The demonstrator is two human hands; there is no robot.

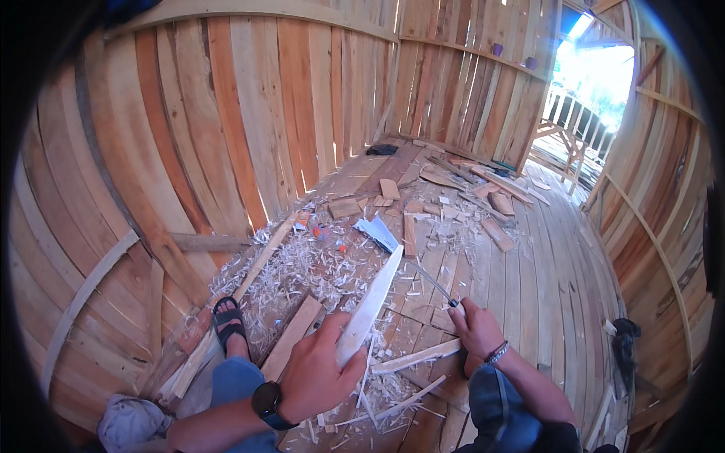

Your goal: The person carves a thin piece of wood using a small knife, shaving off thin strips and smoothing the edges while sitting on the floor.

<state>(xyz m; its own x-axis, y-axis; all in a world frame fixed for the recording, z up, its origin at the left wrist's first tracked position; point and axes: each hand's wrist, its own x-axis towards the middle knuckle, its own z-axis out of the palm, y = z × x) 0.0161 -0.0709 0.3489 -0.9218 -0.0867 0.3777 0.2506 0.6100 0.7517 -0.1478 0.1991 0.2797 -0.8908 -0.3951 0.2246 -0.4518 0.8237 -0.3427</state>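
Note:
My left hand point(321, 374), with a dark watch on its wrist, is closed round the lower end of a pale strip of wood point(371, 308). The strip tilts up and away and narrows toward its far tip. To the right, my right hand point(477, 332) grips the dark handle of a knife point(435, 285); a bead bracelet sits on that wrist. The knife's thin blade points up and left, its far end close to the strip's upper part. Whether blade and wood touch, I cannot tell. My fingers hide most of the handle.
Curled wood shavings point(291, 268) cover the plank floor point(547, 279). A reddish board point(293, 336) and thin offcuts point(417, 356) lie near my legs. Farther off are scattered wood scraps point(491, 192) and a bluish sheet point(376, 232). Plank walls surround me, with a bright doorway point(585, 98) at the far right.

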